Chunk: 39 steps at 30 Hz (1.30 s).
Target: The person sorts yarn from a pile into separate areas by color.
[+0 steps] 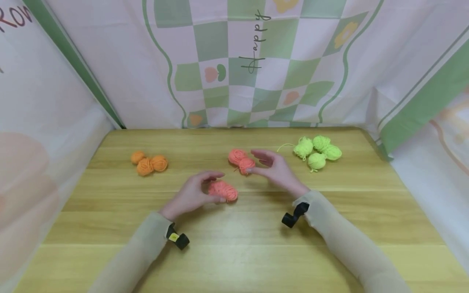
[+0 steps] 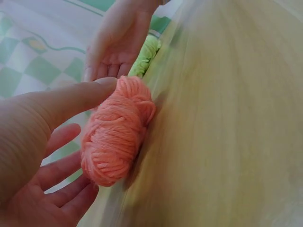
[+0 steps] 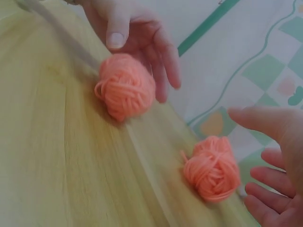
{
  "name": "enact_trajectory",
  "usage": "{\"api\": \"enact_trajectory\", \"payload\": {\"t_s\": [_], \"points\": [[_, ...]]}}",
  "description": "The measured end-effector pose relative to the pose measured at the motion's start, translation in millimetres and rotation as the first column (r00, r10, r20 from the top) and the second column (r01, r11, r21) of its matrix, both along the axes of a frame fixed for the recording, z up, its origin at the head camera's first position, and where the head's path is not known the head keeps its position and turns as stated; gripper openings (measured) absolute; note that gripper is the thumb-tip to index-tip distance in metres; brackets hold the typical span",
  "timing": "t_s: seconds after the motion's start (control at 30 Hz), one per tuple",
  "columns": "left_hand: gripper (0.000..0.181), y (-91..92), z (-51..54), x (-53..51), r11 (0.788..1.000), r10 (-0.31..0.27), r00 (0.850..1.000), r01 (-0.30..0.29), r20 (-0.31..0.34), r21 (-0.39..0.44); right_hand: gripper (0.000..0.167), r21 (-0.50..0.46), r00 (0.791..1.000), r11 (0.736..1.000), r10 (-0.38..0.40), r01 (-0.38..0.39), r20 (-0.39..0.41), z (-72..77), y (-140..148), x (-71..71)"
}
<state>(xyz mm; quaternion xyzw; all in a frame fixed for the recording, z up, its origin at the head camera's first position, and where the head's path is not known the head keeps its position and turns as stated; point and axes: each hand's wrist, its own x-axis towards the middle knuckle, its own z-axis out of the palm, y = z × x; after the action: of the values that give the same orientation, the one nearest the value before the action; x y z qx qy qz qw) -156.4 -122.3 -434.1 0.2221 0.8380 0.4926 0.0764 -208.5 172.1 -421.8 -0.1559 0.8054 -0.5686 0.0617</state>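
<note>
Coral yarn [image 1: 223,191] lies on the table in an elongated lump; in the left wrist view this yarn [image 2: 116,135] may be two balls end to end. My left hand [image 1: 192,193] is loosely cupped beside it, the thumb close along one side and the fingers spread along the other. Whether the thumb touches is hard to tell. Farther back sit two more coral balls [image 1: 242,161]. Beside them my right hand [image 1: 276,169] holds nothing, its thumb near the closer ball and its fingers extended; the right wrist view shows a gap between these fingers and the ball [image 3: 213,170].
Several orange yarn balls [image 1: 148,163] cluster on the left of the wooden table [image 1: 234,252]. At the back right are several lime-green balls [image 1: 316,152], one with a loose strand. A patterned curtain [image 1: 245,61] hangs behind the table and along both sides.
</note>
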Motion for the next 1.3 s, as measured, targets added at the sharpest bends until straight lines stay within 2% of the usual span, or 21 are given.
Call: {"api": "enact_trajectory", "payload": {"t_s": [0.27, 0.37, 0.7, 0.93, 1.3], "points": [[0.067, 1.2, 1.1, -0.6, 1.000, 0.000, 1.000, 0.000, 0.025, -0.013, 0.075, 0.045, 0.999, 0.999, -0.011, 0.009, 0.048, -11.9, -9, -11.9], [0.065, 1.1, 1.6, -1.0, 1.000, 0.003, 0.999, -0.002, 0.034, -0.016, 0.072, 0.075, 0.999, 0.997, -0.015, 0.012, 0.031, -13.5, -13, -13.9], [0.059, 1.9, 0.9, -2.0, 1.000, -0.002, 0.999, 0.003, 0.036, -0.031, 0.062, 0.172, 0.999, 0.984, -0.048, 0.048, -0.004, -16.9, -20, -15.6], [0.057, 2.3, -1.3, -3.3, 0.998, -0.009, 0.999, 0.012, 0.047, -0.061, 0.058, 0.182, 0.998, 0.982, -0.056, 0.059, -0.019, -16.6, -20, -14.4], [0.058, 1.9, -1.2, -3.0, 0.998, -0.008, 0.998, 0.012, 0.056, -0.065, 0.053, 0.209, 0.997, 0.975, -0.066, 0.071, -0.031, -15.9, -20, -13.8]]}}
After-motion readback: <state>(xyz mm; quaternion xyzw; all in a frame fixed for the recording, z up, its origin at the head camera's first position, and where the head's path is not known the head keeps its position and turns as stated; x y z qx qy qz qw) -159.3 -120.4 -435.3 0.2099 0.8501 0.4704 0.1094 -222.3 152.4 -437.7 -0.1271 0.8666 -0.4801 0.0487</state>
